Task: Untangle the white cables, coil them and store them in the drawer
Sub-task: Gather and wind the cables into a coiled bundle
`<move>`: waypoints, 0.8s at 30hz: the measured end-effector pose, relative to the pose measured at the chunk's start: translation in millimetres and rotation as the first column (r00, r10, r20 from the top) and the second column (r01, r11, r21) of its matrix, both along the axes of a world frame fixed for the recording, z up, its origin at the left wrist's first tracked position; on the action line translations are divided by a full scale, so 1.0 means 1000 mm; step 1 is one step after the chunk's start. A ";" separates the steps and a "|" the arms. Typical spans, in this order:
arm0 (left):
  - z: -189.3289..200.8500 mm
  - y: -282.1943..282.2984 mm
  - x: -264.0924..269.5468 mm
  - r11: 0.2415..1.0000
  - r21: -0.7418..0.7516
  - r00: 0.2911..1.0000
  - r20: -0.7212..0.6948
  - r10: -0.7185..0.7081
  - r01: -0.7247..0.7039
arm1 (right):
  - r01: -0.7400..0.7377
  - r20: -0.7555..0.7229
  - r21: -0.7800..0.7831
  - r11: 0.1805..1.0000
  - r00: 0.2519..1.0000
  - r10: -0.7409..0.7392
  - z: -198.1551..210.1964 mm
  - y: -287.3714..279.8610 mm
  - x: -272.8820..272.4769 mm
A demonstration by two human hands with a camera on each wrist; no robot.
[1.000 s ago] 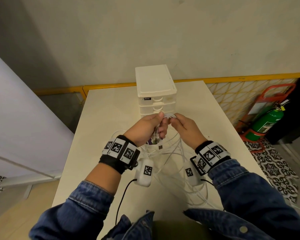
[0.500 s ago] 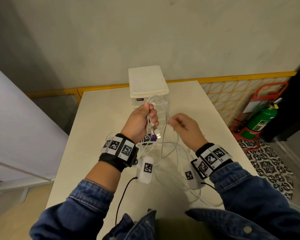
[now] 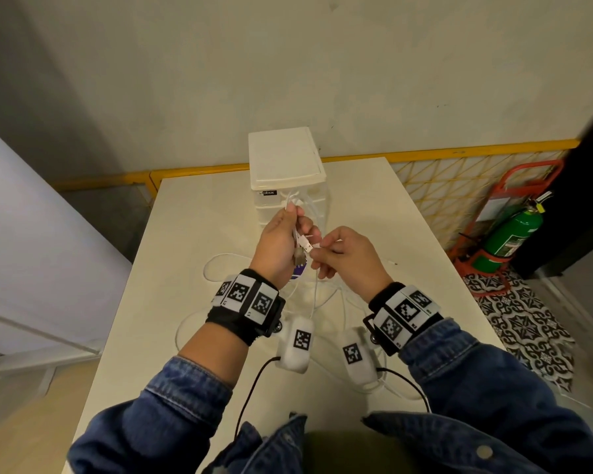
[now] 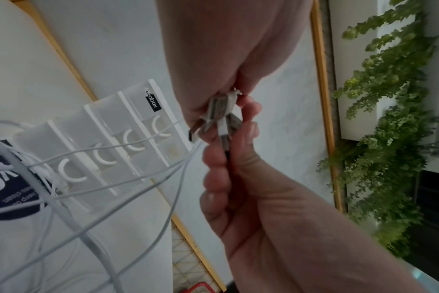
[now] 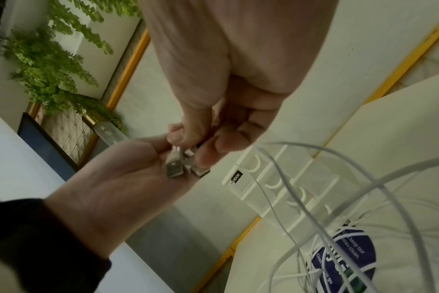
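Holding a bunch of cable plugs above mid-table, the left hand is curled round them, at least three plug ends showing, and the right hand pinches one plug at the same bunch. Loose white cables sprawl on the table below over a purple sticker; bare tabletop lies left and right out to both edges. One drawer unit, four drawers, all shut, stands at the far edge just beyond the hands.

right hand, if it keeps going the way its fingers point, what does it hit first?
Most likely the USB plugs bunched in the left hand; the right hand already pinches at them. Depth beyond is unclear.
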State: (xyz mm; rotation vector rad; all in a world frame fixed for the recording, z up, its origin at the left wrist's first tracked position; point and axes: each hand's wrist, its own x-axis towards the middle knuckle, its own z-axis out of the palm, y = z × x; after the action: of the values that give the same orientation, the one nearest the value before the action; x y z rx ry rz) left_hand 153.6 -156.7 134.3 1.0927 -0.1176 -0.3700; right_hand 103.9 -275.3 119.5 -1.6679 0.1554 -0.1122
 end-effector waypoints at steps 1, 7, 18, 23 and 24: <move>0.001 0.000 -0.002 1.000 0.001 1.000 -0.008 -0.017 0.017 | -0.017 0.001 0.007 1.000 1.000 0.017 0.000 0.001 -0.001; -0.001 0.009 -0.001 0.990 -0.036 0.989 -0.048 -0.142 0.140 | 0.206 0.139 -0.201 0.958 0.974 -0.181 -0.001 -0.020 0.005; 0.018 0.007 -0.023 0.834 0.275 0.871 -0.023 -0.491 0.478 | -0.071 0.255 -0.497 0.865 0.941 0.224 0.004 -0.025 0.024; 0.042 0.004 -0.011 0.873 -0.256 0.899 -0.028 -0.437 0.416 | -0.217 0.021 -0.434 0.874 0.968 0.251 -0.014 -0.014 0.023; 0.046 0.004 -0.008 0.873 -0.326 0.920 -0.026 -0.392 0.363 | -0.245 0.007 -0.428 0.870 0.962 0.274 -0.017 -0.009 0.020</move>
State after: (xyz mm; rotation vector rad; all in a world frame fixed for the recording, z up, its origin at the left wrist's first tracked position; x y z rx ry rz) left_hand 145.6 -153.1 180.8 0.7280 -0.3025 -0.7289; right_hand 123.5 -284.2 102.8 -2.1022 -0.1600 0.0045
